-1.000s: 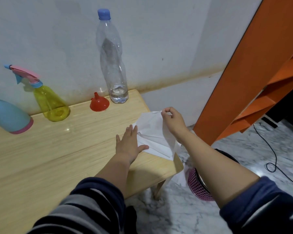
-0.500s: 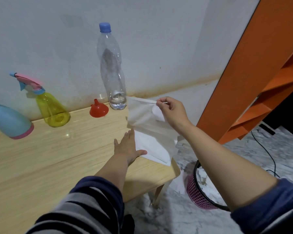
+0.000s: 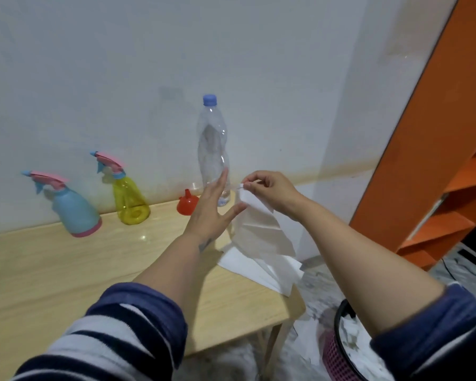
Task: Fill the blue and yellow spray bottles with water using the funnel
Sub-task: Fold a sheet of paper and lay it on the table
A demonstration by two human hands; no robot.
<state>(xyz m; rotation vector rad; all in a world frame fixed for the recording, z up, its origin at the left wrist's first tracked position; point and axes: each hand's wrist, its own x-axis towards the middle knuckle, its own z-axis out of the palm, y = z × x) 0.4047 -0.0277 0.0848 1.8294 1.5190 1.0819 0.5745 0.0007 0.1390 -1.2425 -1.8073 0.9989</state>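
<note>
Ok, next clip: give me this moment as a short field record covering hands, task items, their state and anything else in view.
right hand: pinches top of a white tissue, lifted above the table
left hand: open, fingers straight, beside the tissue
blue spray bottle: on table, sprayer head on
yellow spray bottle: on table, sprayer head on
funnel: red, spout up, on table
water bottle: capped, nearly empty
bin: on floor, tissues inside

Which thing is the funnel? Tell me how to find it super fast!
Look along the back edge of the wooden table, by the wall. Between the yellow spray bottle and the tall clear water bottle sits the funnel. It is the only red thing there: small, cone-shaped, standing wide end down with its spout pointing up.
</note>
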